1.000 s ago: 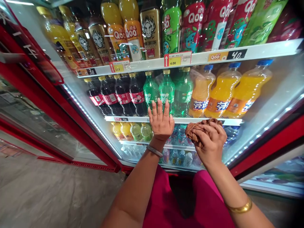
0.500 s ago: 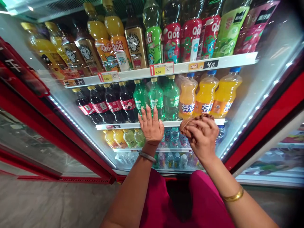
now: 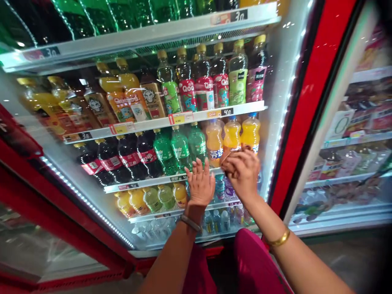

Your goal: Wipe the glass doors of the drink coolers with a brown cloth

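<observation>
My left hand [image 3: 200, 184] is held up with its fingers spread, palm toward the drinks cooler, in front of the green soda bottles [image 3: 180, 149]. Nothing is in it; whether it rests on glass I cannot tell. To its right, my right hand [image 3: 245, 171] has its fingers closed on a brown crumpled cloth-like thing [image 3: 226, 159], partly hidden by the fingers. This hand is in front of the orange soda bottles [image 3: 232, 132] with blue caps.
Dark cola bottles [image 3: 128, 153] stand left of the green ones. Juice bottles [image 3: 186, 87] fill the shelf above, and smaller bottles [image 3: 151, 200] the shelf below. A red upright [image 3: 315, 85] edges the cooler, with another stocked case [image 3: 355, 141] beyond it.
The view has swung up and right, so an upper shelf of green bottles now shows. My right hand has shifted a little left in view, still gripping the brown thing. My left hand stays spread.
</observation>
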Motion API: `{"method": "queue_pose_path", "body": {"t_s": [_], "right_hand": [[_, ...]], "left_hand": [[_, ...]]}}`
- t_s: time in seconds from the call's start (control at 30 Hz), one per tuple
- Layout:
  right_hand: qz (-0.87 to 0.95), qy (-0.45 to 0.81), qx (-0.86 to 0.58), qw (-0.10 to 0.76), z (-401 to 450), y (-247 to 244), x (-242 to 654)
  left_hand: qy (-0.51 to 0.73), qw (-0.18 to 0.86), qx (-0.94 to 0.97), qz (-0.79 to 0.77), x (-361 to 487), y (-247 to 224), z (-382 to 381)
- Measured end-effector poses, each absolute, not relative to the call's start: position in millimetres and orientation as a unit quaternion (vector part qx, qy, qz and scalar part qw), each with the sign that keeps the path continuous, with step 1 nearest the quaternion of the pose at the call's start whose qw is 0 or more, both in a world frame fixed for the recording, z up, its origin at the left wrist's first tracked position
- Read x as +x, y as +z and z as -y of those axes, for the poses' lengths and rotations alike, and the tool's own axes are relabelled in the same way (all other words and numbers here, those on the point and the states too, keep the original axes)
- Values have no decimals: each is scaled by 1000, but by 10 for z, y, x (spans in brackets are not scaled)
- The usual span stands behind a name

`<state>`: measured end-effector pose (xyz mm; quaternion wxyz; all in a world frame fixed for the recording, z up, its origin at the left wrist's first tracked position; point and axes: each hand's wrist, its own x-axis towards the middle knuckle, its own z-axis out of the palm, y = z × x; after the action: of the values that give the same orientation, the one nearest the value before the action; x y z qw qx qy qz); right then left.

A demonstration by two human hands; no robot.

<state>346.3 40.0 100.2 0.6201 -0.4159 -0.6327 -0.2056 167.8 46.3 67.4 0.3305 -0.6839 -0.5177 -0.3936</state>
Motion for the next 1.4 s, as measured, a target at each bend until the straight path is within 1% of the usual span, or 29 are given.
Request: {"method": "queue_pose_path", "body": {"t_s": [0.1, 0.2, 0.27, 0.37, 0.43, 0.53, 0.63, 0.73, 0.87, 1.0, 1.1, 1.2, 1.27, 1.4], "right_hand": [[687, -221, -403, 563, -277, 652, 3543], [674, -214, -435, 557, -249, 474, 3817], [643, -194, -464, 577, -305, 590, 3988], [573, -186, -485, 634, -435, 972, 4091], [549, -197, -484, 653, -479, 1169, 4067], [579, -220, -468, 631, -443, 1161, 4031], [642, -266, -467, 547, -356, 927, 4154], [647, -290, -481, 516, -288, 807, 4443], [581, -327, -517, 538, -319, 952, 4875], [568, -358, -503, 544, -498, 1307, 5129], [567, -368, -484, 556, -663, 1709, 5215], [548, -375, -474, 579, -768, 2037, 5263], [543, -379, -469, 585, -771, 2057, 5263], [588, -399, -436, 553, -687, 1707, 5199]], "left_hand": [[-382, 337, -715, 480, 1987, 664, -460], [-377, 330, -732, 463, 2243, 711, -473], [-372, 322, -745, 451, 2400, 755, -494], [-385, 320, -748, 437, 2615, 813, -533], [-388, 319, -746, 438, 2717, 832, -560], [-370, 316, -746, 455, 2775, 818, -609], [-363, 325, -754, 440, 2756, 775, -675], [-381, 340, -748, 424, 2733, 746, -729], [-405, 355, -739, 404, 2703, 740, -757], [-418, 372, -735, 383, 2679, 750, -732], [-460, 348, -720, 385, 2793, 815, -679], [-499, 308, -713, 384, 3079, 997, -631], [-508, 288, -729, 358, 3311, 1177, -632], [-508, 266, -765, 294, 3666, 1538, -743]]}}
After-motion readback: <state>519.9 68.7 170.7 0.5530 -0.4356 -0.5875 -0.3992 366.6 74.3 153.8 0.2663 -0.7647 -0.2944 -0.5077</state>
